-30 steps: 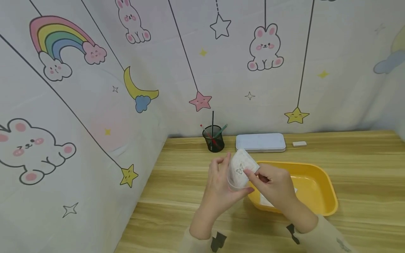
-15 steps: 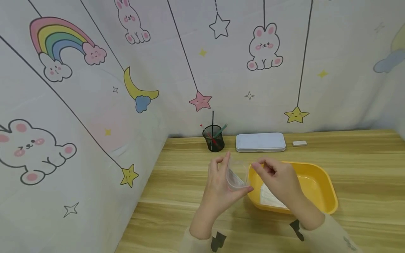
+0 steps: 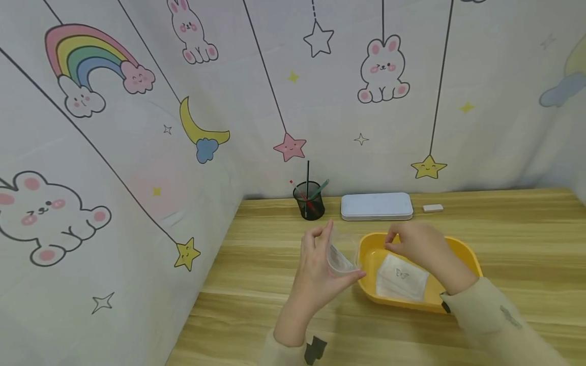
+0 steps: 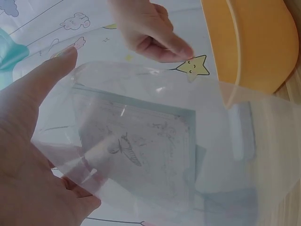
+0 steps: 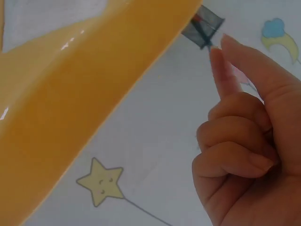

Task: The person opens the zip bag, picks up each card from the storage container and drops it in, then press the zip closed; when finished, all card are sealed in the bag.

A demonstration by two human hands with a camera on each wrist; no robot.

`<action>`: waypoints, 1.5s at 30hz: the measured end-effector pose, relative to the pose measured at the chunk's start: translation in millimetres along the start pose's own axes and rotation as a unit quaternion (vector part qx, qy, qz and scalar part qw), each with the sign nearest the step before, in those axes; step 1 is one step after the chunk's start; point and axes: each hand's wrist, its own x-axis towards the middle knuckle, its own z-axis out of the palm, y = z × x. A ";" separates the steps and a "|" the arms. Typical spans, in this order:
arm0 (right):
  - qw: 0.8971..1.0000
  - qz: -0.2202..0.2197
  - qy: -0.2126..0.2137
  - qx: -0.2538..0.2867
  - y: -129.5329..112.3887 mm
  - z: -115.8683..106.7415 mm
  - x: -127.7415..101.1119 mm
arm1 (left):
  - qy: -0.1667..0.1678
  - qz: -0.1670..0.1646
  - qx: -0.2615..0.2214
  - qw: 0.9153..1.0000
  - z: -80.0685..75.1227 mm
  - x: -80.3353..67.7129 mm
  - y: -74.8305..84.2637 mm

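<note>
My left hand (image 3: 341, 251) holds up a clear plastic bag (image 3: 341, 260) just left of the yellow tray (image 3: 468, 255), thumb and fingers pinching its sides. In the left wrist view the bag (image 4: 155, 141) shows a pale rectangle with a butterfly drawing; I cannot tell if that is inside it. A white folded sheet with a small butterfly (image 3: 402, 277) lies in the tray. My right hand (image 3: 403, 244) hovers over the tray's far side and holds nothing. In the right wrist view, the right hand (image 5: 244, 155) has its forefinger out and the other fingers curled.
A black mesh pen cup (image 3: 310, 201), a pale blue flat case (image 3: 376, 206) and a small white eraser (image 3: 433, 207) stand along the back of the wooden table (image 3: 256, 284). Cartoon-printed curtain walls close in the left and rear.
The right hand drew the white butterfly sheet out of the bag, dropped it into the yellow tray and moved on over the tray's far side. The left hand kept the bag still.
</note>
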 end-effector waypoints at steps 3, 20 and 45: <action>0.999 0.005 -0.040 -0.024 9.6 8.7 5.6 | 0.001 -0.003 0.000 1.000 -0.7 -0.3 0.2; 0.983 0.061 -0.152 -0.081 21.2 45.8 15.8 | -0.001 -0.011 0.005 1.000 -2.8 -1.9 -1.5; 0.978 0.080 -0.176 -0.077 16.9 45.1 11.8 | 0.002 -0.021 0.011 1.000 -3.6 -1.7 -1.8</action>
